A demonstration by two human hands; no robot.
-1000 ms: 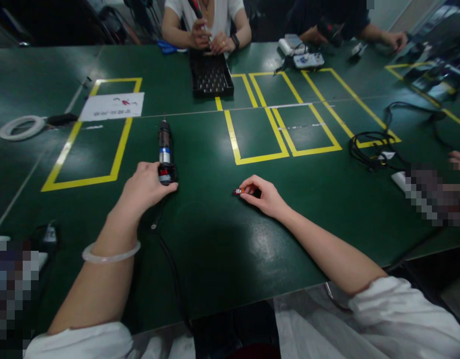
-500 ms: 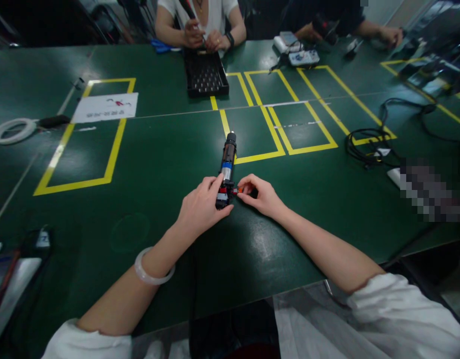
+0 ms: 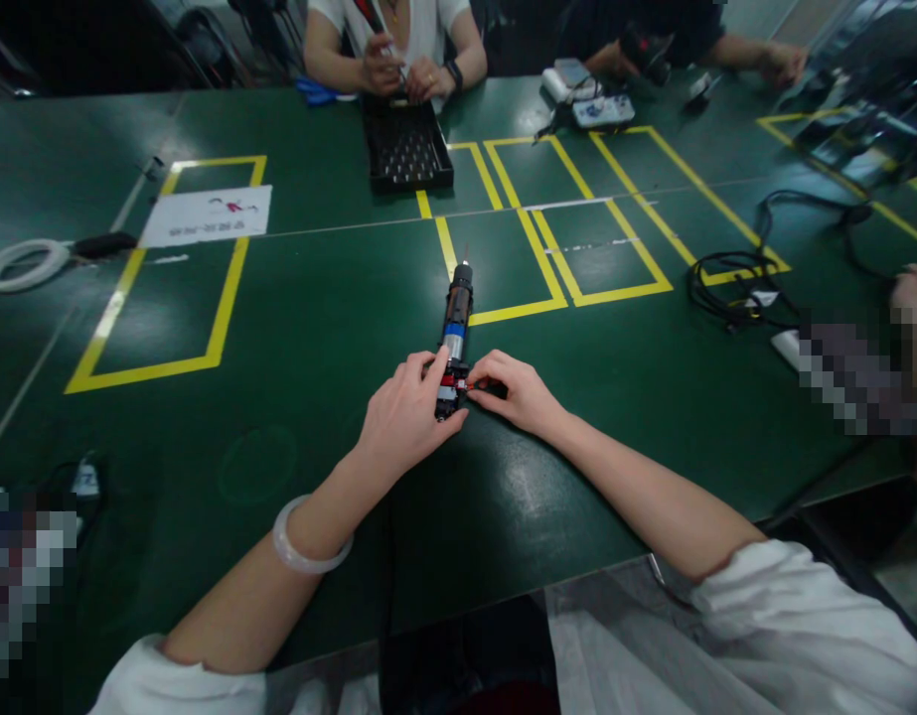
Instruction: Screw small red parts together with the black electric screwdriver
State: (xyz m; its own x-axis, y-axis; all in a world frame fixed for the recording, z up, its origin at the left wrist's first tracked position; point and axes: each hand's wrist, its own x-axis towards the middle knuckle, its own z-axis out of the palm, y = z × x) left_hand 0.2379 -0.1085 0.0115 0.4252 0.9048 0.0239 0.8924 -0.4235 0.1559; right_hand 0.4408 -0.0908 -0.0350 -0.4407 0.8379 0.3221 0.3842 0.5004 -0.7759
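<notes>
An opened-up electric screwdriver point(image 3: 456, 333) lies on the green table, its motor and blue band exposed and its black nose pointing away from me. My left hand point(image 3: 405, 407) is closed around its near end, thumb on the near side and fingers over the top. Close against its right side, my right hand point(image 3: 507, 387) pinches a small red part point(image 3: 469, 385), mostly hidden by the fingertips. Red and white pieces show on the screwdriver between the two hands.
Across the table point(image 3: 316, 308) a person works over a black tray point(image 3: 409, 184). Black cable point(image 3: 733, 283) lies coiled at right. At left are a paper sheet point(image 3: 209, 215) and a white ring point(image 3: 26, 266). Yellow tape marks rectangles. Another person's hand point(image 3: 916, 298) shows at the right edge.
My right fingertips have shifted slightly left, closer against the screwdriver's side, covering more of the small red part. My left hand keeps its hold. Another person's hand has appeared at the right edge.
</notes>
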